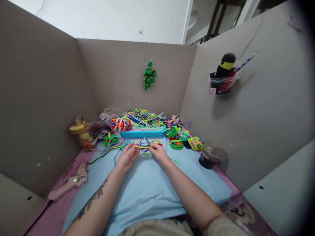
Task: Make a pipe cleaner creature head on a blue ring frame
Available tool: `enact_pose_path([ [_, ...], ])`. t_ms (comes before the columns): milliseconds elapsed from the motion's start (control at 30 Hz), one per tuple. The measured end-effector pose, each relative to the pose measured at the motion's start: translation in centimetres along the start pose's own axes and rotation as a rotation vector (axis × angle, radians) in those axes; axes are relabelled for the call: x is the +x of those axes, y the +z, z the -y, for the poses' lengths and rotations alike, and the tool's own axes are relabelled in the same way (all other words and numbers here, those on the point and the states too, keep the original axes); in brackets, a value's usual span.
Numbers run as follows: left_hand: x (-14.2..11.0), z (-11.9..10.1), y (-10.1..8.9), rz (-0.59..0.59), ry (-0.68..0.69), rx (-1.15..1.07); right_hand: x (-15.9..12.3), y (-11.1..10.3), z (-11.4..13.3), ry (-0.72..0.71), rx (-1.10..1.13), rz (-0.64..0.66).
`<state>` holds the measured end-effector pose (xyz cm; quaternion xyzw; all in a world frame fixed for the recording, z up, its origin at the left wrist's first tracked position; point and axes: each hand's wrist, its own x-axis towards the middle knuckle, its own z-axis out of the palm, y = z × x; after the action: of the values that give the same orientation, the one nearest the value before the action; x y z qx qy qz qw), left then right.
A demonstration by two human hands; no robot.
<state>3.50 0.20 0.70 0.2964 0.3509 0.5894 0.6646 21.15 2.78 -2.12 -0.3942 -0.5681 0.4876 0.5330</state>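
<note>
My left hand and my right hand meet over the light blue cloth. Between them they hold several bent pipe cleaners in purple, yellow and blue, shaped into loops. The fingers of each hand pinch one side of these loops. A loose lime green pipe cleaner lies by my right wrist. Close to my left hand, a dark green pipe cleaner curves over the cloth. Just behind the hands stands a blue tray heaped with many-coloured pipe cleaners.
Finished fuzzy figures sit at the right, near a dark cup. A pink glue gun with a green light lies left, below a yellow lidded tumbler. Grey partitions enclose the table; a clear holder hangs on the right one.
</note>
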Motion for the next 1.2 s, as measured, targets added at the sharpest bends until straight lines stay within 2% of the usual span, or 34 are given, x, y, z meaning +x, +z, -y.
enact_pose_path([
  [100, -0.4, 0.1, 0.4, 0.012, 0.078, 0.128, -0.1, 0.1, -0.1, 0.019, 0.019, -0.031],
  [167, -0.5, 0.1, 0.5, -0.008, 0.13, 0.181, -0.2, 0.1, 0.1, 0.022, 0.037, 0.0],
  [333, -0.2, -0.1, 0.2, -0.072, 0.142, 0.108, -0.8, 0.7, 0.8, -0.026, 0.045, 0.181],
  [433, 0.1, -0.2, -0.1, -0.065, 0.117, 0.066, -0.9, 1.1, 0.7, -0.013, 0.002, 0.211],
  [600, 0.0, 0.0, 0.1, -0.053, 0.102, 0.086, -0.8, 1.4, 0.0, -0.019, -0.055, 0.126],
  [767, -0.4, 0.2, 0.6, -0.068, 0.131, 0.129, -0.8, 1.5, 0.2, 0.018, -0.111, -0.06],
  [900, -0.4, -0.3, 0.5, -0.041, 0.163, 0.264, -0.5, 1.2, 0.1, 0.116, 0.236, -0.062],
  [1000, -0.1, -0.4, 0.0, -0.139, 0.232, 0.365, -0.1, 0.6, 0.2, 0.189, 0.498, -0.072],
  [1067, 0.1, -0.1, -0.2, -0.17, 0.204, 0.421, -0.1, 0.4, 0.4, 0.247, 0.628, -0.052],
  [1133, 0.1, 0.4, -0.1, -0.096, 0.105, 0.445, -0.2, 0.4, 0.7, 0.296, 0.742, -0.01],
  [1200, -0.1, 0.8, 0.2, 0.05, 0.006, 0.391, -0.5, 0.6, 1.0, 0.302, 0.767, 0.04],
])
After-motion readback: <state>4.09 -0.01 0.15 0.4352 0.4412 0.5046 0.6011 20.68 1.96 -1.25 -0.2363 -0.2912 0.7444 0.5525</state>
